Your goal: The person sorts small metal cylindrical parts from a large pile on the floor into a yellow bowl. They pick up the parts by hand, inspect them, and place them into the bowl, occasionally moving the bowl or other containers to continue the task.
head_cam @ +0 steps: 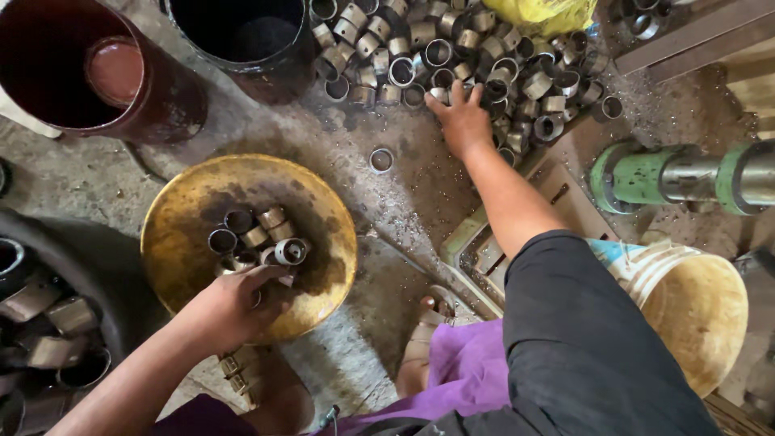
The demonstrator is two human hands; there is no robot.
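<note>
step: sorting metal rings | right hand [462, 121] fingers spread open on far ring pile [452, 60] | left hand [234, 307] fingers curled over rings in brass bowl [186, 210] | next: likely needs pinching one ring from pile

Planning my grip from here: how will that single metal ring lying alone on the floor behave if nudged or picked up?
The lone ring looks like rigid metal, so probably stiff and heavy for its size. It lies flat, open end up, so a nudge should slide it; tipped on edge, it would likely roll. The floor around it looks dark and oily, so it may be slippery.
</note>
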